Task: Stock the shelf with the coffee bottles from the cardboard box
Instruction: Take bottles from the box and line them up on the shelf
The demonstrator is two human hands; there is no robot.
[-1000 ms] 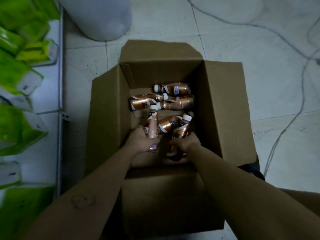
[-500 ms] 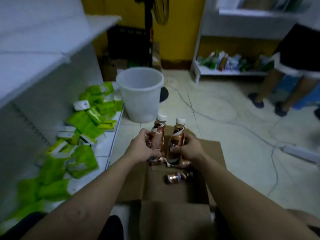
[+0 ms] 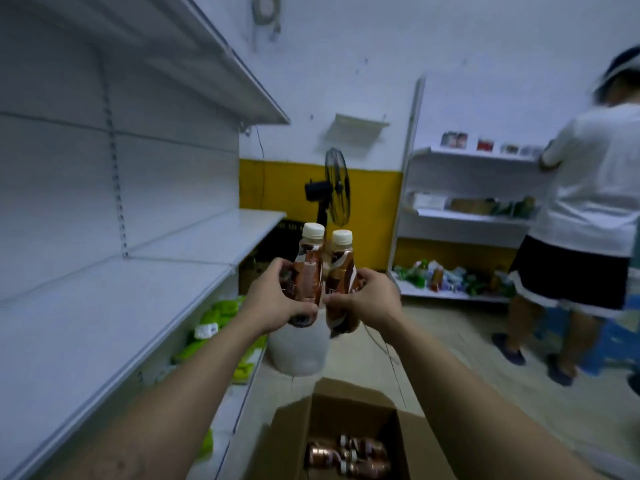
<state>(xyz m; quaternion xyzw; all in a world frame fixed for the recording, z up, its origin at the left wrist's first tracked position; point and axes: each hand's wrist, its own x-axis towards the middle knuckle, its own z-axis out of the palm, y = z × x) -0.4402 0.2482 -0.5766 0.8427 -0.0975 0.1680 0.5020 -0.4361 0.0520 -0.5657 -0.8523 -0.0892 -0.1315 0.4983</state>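
My left hand (image 3: pixel 277 301) grips a brown coffee bottle (image 3: pixel 308 268) with a white cap, held upright at chest height. Beside it, my right hand (image 3: pixel 369 301) grips a second coffee bottle (image 3: pixel 341 268), also upright; the two bottles almost touch. Both hang in the air to the right of the white middle shelf (image 3: pixel 104 306), above the floor. The open cardboard box (image 3: pixel 346 403) sits on the floor below my arms, with several copper-coloured bottles (image 3: pixel 346 455) lying inside.
A white bucket (image 3: pixel 299 348) stands on the floor behind the bottles. Green packets (image 3: pixel 214 327) lie on the bottom shelf at left. A black fan (image 3: pixel 334 188) stands by the yellow wall. A person (image 3: pixel 585 216) stands at the right shelving.
Both hands lifted their bottles out of the box and raised them to shelf height. My view swung up from the box to the shelves and room.
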